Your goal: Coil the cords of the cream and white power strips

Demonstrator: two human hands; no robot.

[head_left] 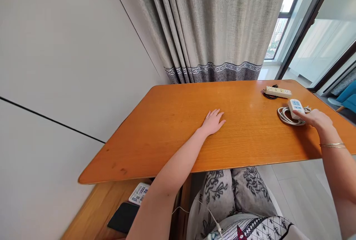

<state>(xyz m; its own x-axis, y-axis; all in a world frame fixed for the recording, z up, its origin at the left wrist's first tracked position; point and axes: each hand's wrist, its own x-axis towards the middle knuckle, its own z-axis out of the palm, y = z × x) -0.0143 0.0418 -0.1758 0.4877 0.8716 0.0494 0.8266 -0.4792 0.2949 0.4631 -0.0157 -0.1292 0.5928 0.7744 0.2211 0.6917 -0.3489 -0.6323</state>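
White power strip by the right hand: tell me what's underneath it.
Loops of pale cord stick out around the white power strip, lying on the wooden table. Whatever sits directly beneath the strip's body is covered.

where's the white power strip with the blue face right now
In the head view, the white power strip is toward the right end of the wooden table, at the right hand, just nearer the person than the cream power strip.

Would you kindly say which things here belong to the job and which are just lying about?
Likely in the job:
- white power strip, right hand on it
- cream power strip, probably
- table

Likely lying about:
- dark flat object
- white printed item
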